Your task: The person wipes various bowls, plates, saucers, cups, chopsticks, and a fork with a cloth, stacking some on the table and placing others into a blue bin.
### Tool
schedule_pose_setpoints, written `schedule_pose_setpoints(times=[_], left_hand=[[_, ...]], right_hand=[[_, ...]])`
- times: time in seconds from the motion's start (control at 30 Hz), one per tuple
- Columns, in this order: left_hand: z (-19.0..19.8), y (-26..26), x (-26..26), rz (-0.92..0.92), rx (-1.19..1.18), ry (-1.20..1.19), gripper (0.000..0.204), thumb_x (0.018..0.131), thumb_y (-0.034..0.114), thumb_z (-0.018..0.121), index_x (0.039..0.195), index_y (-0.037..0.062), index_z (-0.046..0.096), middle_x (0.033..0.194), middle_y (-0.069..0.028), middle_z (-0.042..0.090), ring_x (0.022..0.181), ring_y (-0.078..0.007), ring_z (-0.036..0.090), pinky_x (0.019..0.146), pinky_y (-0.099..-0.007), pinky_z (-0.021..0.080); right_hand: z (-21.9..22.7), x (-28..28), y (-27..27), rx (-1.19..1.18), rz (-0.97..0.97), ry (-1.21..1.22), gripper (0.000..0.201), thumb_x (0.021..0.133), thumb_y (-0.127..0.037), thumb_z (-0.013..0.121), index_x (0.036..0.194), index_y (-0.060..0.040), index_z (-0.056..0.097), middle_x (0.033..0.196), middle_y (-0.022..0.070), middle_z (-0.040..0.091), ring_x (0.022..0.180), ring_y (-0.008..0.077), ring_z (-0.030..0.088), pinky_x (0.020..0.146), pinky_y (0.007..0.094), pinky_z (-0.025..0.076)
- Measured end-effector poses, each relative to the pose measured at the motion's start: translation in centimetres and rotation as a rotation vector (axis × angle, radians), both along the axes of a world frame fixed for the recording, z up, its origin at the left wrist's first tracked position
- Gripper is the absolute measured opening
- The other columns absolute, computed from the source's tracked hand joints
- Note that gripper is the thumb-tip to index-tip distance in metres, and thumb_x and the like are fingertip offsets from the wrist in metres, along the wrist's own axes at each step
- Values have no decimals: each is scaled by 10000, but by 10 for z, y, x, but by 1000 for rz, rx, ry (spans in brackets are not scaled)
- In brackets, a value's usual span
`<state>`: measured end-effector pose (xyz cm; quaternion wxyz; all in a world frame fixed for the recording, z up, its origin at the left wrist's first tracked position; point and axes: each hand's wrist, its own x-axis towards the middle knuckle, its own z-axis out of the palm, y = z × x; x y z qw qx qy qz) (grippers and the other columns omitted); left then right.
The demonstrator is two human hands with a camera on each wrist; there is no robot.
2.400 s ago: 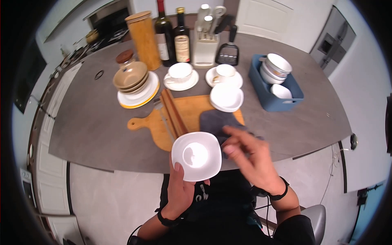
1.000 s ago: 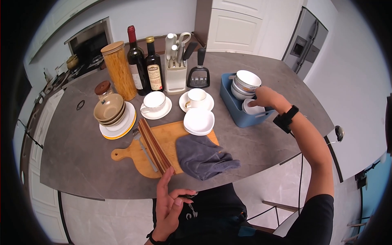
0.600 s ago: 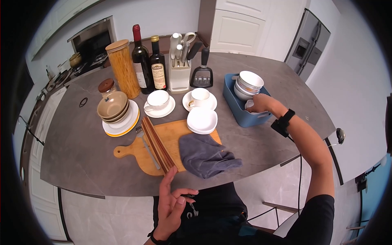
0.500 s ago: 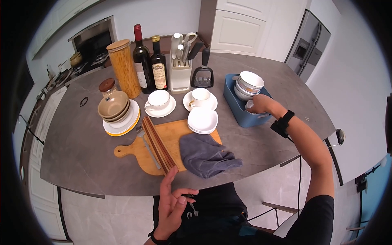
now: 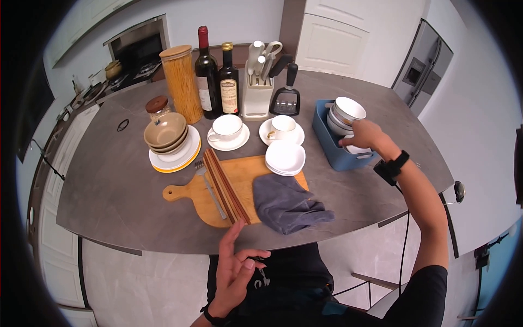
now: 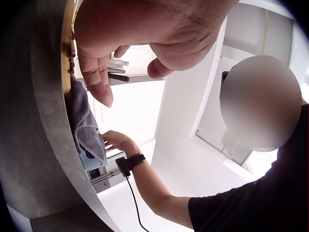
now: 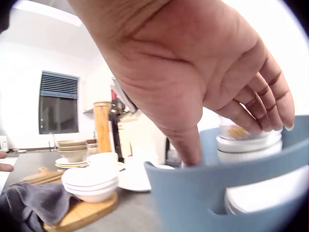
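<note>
My right hand [image 5: 369,136] is over the blue basket [image 5: 328,144], fingers spread loosely with nothing between them. In the right wrist view the thumb [image 7: 186,145] dips behind the near basket wall, and the fingers hang beside stacked bowls [image 7: 248,145]. Below the hand a white bowl [image 5: 357,149] lies in the basket, partly hidden by it. My left hand [image 5: 233,278] hovers at the table's front edge, palm turned inward, fingers relaxed and holding nothing. Its forefinger tip overlaps the lower ends of the wooden chopsticks [image 5: 226,188] in the head view.
A wooden cutting board [image 5: 201,210] carries a fork [image 5: 212,193], a grey cloth [image 5: 286,204] and stacked white bowls [image 5: 285,156]. Behind stand cups on saucers [image 5: 227,129], brown bowls on plates [image 5: 165,131], a pasta jar [image 5: 182,84], bottles [image 5: 210,82] and a knife block [image 5: 257,98].
A white square bowl first in my left hand went into the basket with my right hand. The right hand has since lifted and loosened off it. The head view has shifted slightly.
</note>
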<state>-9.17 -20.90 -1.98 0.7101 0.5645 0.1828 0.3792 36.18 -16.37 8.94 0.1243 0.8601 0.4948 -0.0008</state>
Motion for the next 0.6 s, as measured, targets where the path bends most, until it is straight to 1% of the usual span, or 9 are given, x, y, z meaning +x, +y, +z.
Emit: schedule_pose_setpoints(times=[0.07, 0.13, 0.17, 0.2, 0.23, 0.3, 0.37, 0.5, 0.6], left_hand=[[0, 0, 3, 53, 24, 48, 741, 1005, 264, 564, 1589, 33, 171, 1638, -208, 228, 1066, -282, 685, 802, -346, 585], [1, -1, 7, 47, 19, 50, 737, 1006, 263, 562, 1587, 32, 174, 1638, -208, 228, 1065, -282, 685, 802, -347, 584], [2, -1, 8, 40, 18, 48, 732, 1007, 263, 560, 1586, 31, 176, 1639, -207, 229, 1063, -283, 686, 802, -349, 583], [3, -3, 10, 35, 19, 52, 732, 1007, 263, 560, 1586, 31, 176, 1639, -207, 229, 1063, -283, 686, 802, -349, 583], [3, -4, 11, 27, 23, 46, 727, 1009, 264, 555, 1585, 30, 179, 1638, -209, 231, 1061, -284, 686, 802, -351, 581], [6, -4, 9, 30, 29, 45, 722, 1011, 266, 550, 1584, 29, 181, 1637, -210, 233, 1059, -285, 686, 802, -353, 580], [8, -2, 3, -25, 34, -3, 646, 1037, 95, 479, 1587, 13, 150, 1642, -180, 205, 1122, -246, 662, 859, -331, 550], [5, 3, -3, 24, 42, 10, 622, 1049, 124, 479, 1581, 9, 177, 1627, -184, 238, 1117, -253, 659, 851, -331, 551], [5, 6, -1, 72, 58, 39, 622, 1040, 196, 480, 1579, 32, 215, 1623, -204, 269, 1081, -275, 670, 823, -360, 569]], right_hand=[[25, -42, 1, 106, 4, 39, 630, 813, -539, 766, 1098, 21, 727, 1054, 234, 719, 1009, 378, 688, 870, 444, 554], [30, -79, 5, 264, 127, 75, 554, 830, -510, 769, 1037, 2, 728, 919, 206, 726, 911, 355, 710, 802, 444, 563], [14, -82, 11, 344, 317, 130, 585, 811, -503, 795, 1055, 22, 704, 962, 240, 712, 964, 384, 696, 828, 466, 549], [3, -88, 18, 331, 437, 272, 704, 792, -515, 814, 1101, 92, 636, 1101, 286, 671, 1064, 396, 657, 917, 442, 519], [-9, -94, 20, 344, 494, 419, 895, 774, -533, 825, 1323, 108, 526, 1306, 314, 579, 1255, 418, 556, 1073, 430, 447], [-18, -114, 28, 232, 507, 538, 1073, 755, -547, 836, 1461, 118, 377, 1427, 332, 474, 1362, 425, 461, 1158, 423, 373], [-30, -122, 34, 205, 510, 522, 1082, 743, -518, 848, 1467, 124, 363, 1430, 343, 464, 1359, 435, 460, 1152, 425, 379], [-32, -131, 40, 177, 498, 481, 1061, 721, -409, 869, 1468, 135, 349, 1426, 363, 450, 1365, 442, 451, 1145, 431, 387], [-23, -135, 34, 268, 531, 467, 1024, 699, -331, 877, 1478, 80, 354, 1420, 320, 465, 1350, 429, 466, 1130, 426, 403]])
